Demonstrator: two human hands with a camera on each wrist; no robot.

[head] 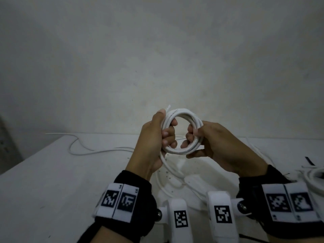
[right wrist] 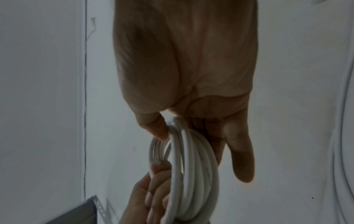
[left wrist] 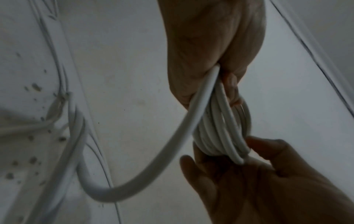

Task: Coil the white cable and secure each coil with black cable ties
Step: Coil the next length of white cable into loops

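Note:
A coil of white cable [head: 186, 113] is held upright above the table, between both hands. My left hand [head: 166, 135] grips its left side, fingers curled through the ring and thumb on top near the cable's free end. My right hand [head: 192, 139] grips the right side, fingers hooked through the ring. A loose tail [head: 168, 166] drops from the coil's bottom to the table. In the left wrist view the coil [left wrist: 220, 128] hangs from my left hand [left wrist: 210, 53] and the tail [left wrist: 153, 159] sweeps left. The right wrist view shows the coil [right wrist: 191, 174] under my right hand [right wrist: 182, 68].
More white cable [head: 84, 150] trails over the white table [head: 52, 181] at the left. Another white coil [head: 315, 176] lies at the right edge, with a black cable tie [head: 309, 161] behind it. A plain wall stands just past the table. A grey perforated bracket [right wrist: 76, 215] shows low in the right wrist view.

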